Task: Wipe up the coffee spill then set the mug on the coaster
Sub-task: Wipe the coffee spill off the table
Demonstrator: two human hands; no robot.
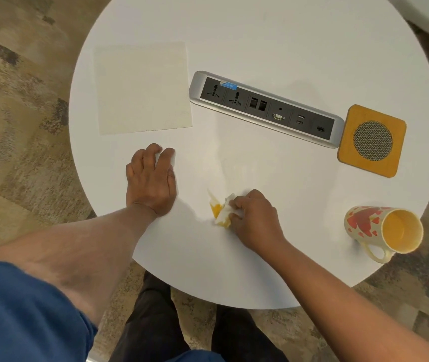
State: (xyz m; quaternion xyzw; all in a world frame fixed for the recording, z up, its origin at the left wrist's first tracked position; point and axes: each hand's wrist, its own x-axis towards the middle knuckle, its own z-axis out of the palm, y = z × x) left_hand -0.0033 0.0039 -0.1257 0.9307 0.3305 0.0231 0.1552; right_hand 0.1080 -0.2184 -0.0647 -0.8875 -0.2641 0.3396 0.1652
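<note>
The right hand (254, 220) curls its fingers (237, 205) around a crumpled white paper tissue (224, 214), pressing it down onto the round white table (260, 43). The tissue is stained yellow-orange along the edge that pokes out past the knuckles, and just beyond the fingertips lies a small yellow-orange spill (214, 205), touching the wad, with a thin streak trailing away from it toward the middle of the table. Well to the far side of that hand, out past the wrist and near the table's rim, the mug (380, 229) lies on its side, cream with red hearts, its yellow inside and open mouth facing the person and its handle toward the table edge. Farther out from the fingers, beyond the mug and apart from it, sits the square orange coaster (372, 141) with a round mesh centre, one edge just beside the end of a grey power and data socket strip (265, 108) set in the tabletop. The left hand (152, 178) rests flat on the table, fingers relaxed and spread, holding nothing. Just past its fingertips lies a flat, unfolded paper napkin (141, 87), not touched by them. Patterned carpet (20, 113) surrounds the table.
</note>
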